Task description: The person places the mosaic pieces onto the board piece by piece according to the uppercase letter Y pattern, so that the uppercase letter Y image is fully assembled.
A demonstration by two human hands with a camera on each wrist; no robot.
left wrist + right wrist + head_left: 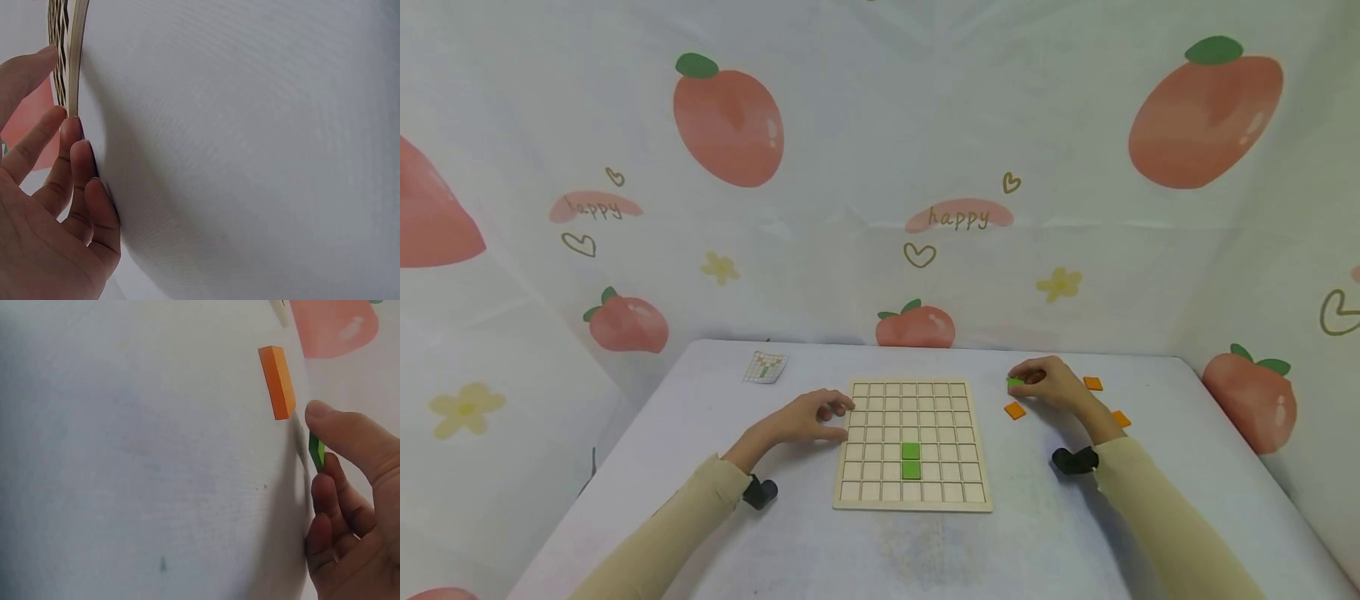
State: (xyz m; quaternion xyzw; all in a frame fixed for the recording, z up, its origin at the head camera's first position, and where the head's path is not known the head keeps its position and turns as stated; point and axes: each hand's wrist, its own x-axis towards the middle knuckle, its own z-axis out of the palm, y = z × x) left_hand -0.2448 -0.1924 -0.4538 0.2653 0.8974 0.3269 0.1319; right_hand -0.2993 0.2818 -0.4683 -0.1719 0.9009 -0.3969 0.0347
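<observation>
A square wooden grid board (891, 505) lies on the table, with two green tiles (911, 451) one below the other in its cells. At the board's left edge is my left hand (808, 417), fingers loosely bent and fingertips right at the rim. The left wrist view shows the thumb over the grid side and the other fingers along the board's edge (74, 69). To the right of the board, my right hand (1052, 385) pinches a green tile (317, 450) between thumb and fingers, close to the table top. An orange tile (1015, 410) lies just in front of this hand.
Two more orange tiles lie to the right, one at the back (1093, 383) and another beside the right wrist (1121, 418). A small card with a coloured grid pattern (765, 367) lies at the back left. A fruit-printed curtain (850, 167) hangs behind the table.
</observation>
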